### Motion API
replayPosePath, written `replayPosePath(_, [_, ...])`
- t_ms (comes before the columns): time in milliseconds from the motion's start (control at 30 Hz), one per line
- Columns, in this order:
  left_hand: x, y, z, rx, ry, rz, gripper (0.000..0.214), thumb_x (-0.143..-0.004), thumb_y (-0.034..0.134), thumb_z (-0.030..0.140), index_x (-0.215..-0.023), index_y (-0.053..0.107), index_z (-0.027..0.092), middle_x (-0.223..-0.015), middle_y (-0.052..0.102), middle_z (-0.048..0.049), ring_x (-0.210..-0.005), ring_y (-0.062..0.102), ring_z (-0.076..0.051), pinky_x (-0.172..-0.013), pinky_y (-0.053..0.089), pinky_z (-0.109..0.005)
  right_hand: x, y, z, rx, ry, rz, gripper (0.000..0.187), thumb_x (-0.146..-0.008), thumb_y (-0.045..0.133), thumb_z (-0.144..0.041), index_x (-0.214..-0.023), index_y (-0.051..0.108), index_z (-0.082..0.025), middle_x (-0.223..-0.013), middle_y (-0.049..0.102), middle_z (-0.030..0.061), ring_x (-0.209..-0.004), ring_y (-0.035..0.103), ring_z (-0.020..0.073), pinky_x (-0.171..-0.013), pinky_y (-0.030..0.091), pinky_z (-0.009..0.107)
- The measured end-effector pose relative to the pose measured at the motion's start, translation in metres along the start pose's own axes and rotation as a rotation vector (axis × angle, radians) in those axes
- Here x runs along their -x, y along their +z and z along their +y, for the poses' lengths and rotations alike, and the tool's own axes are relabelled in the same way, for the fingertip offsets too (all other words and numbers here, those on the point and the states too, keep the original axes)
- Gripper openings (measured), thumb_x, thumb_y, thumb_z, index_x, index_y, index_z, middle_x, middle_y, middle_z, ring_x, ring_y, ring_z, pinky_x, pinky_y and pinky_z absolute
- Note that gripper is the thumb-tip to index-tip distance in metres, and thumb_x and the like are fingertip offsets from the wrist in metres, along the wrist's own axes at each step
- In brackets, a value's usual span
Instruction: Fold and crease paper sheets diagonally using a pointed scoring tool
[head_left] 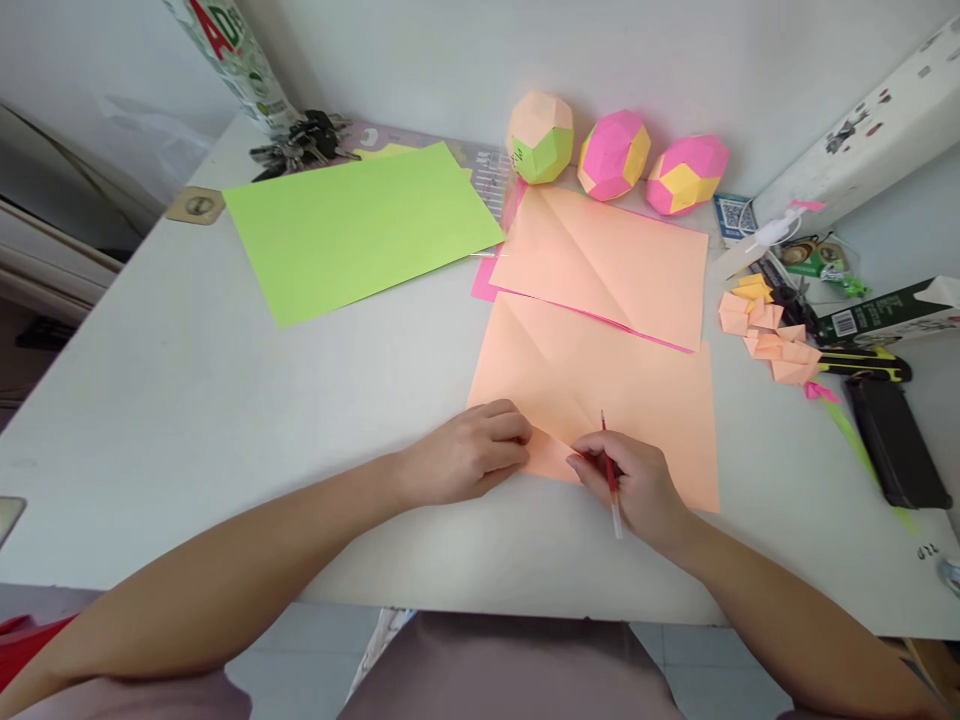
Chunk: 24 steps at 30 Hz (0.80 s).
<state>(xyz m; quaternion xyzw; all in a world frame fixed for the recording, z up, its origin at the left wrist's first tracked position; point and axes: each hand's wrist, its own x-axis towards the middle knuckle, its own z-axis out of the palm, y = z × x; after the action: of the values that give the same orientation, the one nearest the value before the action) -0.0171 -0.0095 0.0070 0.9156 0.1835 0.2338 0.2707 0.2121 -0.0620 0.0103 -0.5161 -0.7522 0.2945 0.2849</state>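
Note:
My left hand (480, 450), fingers curled, grips the left end of a small piece of peach paper (551, 457). At the other end, the thumb and forefinger of my right hand (641, 487) pinch its edge. A thin red pen refill (611, 480) with a clear end is tucked in my right hand, its tip pointing away from me. Beneath both hands lies a larger peach sheet (645, 385) with diagonal creases. Behind it, another creased peach sheet (652, 260) lies on pink paper. My fingers hide part of the small piece.
A green sheet (360, 230) lies at the back left beside keys (307, 140) and a tall can (240, 70). Three paper balls, including a middle one (613, 155), stand against the wall. Folded peach pieces (780, 345), a cutter (866, 363) and a black case (896, 440) lie at right.

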Motion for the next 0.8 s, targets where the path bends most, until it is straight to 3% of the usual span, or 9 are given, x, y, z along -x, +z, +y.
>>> replayPosePath(800, [0.0001, -0.0002, -0.0007, 0.016, 0.000, 0.000, 0.029, -0.092, 0.040, 0.011, -0.073, 0.062, 0.015, -0.084, 0.058, -0.0090, -0.080, 0.047, -0.018, -0.069, 0.045, -0.031, -0.0009, 0.0003, 0.0000, 0.022, -0.014, -0.003, 0.011, -0.089, 0.053, -0.024, -0.079, 0.056, -0.021, -0.059, 0.048, -0.0040, -0.050, 0.041, 0.0088, -0.047, 0.037, 0.021])
